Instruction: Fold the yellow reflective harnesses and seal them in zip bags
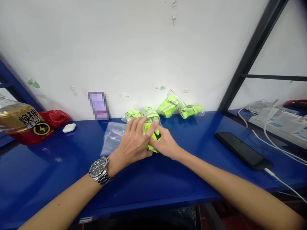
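Observation:
Both hands close around a folded bundle of neon yellow-green reflective webbing (pixel 153 148) with grey stripes. My left hand (pixel 134 140), with a steel watch (pixel 98 167) on its wrist, covers the bundle from the left, its fingers curved over the top. From the right, my right hand (pixel 166 143) grips it with the thumb up near the left fingers. Part of the bundle is hidden under the fingers. Behind the hands lie more neon bundles, among them one in a clear bag (pixel 169 106) and another bagged bundle (pixel 192 111). A flat clear plastic bag (pixel 112 136) lies beside my left hand.
On the blue table (pixel 153 188), a phone (pixel 99 106) leans against the wall. A drink bottle (pixel 24 123), a red plastic bag (pixel 56 118) and a white earbud case (pixel 69 128) stand left. At right are a charging black phone (pixel 243 150), cables and a power strip (pixel 278 124).

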### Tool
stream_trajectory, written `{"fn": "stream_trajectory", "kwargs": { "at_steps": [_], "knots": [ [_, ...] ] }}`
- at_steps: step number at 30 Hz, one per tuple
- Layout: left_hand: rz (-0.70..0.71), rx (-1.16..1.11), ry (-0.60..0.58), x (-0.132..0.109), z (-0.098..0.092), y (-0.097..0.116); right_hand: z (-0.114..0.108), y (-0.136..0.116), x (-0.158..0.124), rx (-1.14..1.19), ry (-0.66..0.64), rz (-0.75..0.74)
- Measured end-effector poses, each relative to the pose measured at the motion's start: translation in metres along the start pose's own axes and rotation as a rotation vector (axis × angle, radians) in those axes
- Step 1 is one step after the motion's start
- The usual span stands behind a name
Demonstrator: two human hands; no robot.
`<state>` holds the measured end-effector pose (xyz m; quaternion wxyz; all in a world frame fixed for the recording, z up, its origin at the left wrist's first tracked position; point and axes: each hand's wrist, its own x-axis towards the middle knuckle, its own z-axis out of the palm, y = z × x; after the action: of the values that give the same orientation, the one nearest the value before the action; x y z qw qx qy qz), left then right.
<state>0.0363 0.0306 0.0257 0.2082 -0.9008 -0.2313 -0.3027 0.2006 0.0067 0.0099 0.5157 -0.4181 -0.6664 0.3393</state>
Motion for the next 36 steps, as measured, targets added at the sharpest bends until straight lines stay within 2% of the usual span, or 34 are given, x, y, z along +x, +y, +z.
{"fn": "stream_trajectory", "kwargs": {
  "at_steps": [3,6,12,15,18,21,26,31,33,36],
  "knots": [
    [-0.067,0.042,-0.024,0.002,-0.010,-0.014,-0.005,0.001,0.001,0.274,0.104,0.058],
    [-0.040,0.003,-0.134,0.002,-0.014,-0.025,-0.011,0.000,-0.001,0.439,0.049,0.125],
    [-0.091,-0.080,-0.225,-0.008,-0.002,-0.016,-0.011,0.006,-0.011,0.412,-0.105,0.182],
    [-0.113,-0.103,-0.175,-0.011,0.003,-0.008,-0.009,0.007,-0.013,0.358,-0.123,0.170],
    [-0.107,-0.080,-0.132,-0.010,0.004,-0.001,-0.007,0.003,-0.012,0.242,-0.147,0.073],
    [-0.118,-0.067,-0.129,-0.008,0.004,0.004,-0.002,0.000,-0.011,0.093,-0.131,-0.004],
    [-0.109,-0.060,-0.064,-0.007,0.010,0.007,0.007,-0.002,-0.010,-0.018,-0.060,-0.005],
    [-0.083,-0.061,-0.085,-0.005,0.014,0.001,-0.001,0.002,-0.003,-0.089,-0.042,-0.022],
    [-0.055,-0.052,-0.114,-0.003,0.009,-0.002,-0.007,0.005,-0.001,-0.078,-0.049,-0.015],
    [-0.049,0.017,-0.160,0.000,0.000,-0.007,-0.012,0.008,0.001,0.096,-0.042,0.045]
  ]
}}
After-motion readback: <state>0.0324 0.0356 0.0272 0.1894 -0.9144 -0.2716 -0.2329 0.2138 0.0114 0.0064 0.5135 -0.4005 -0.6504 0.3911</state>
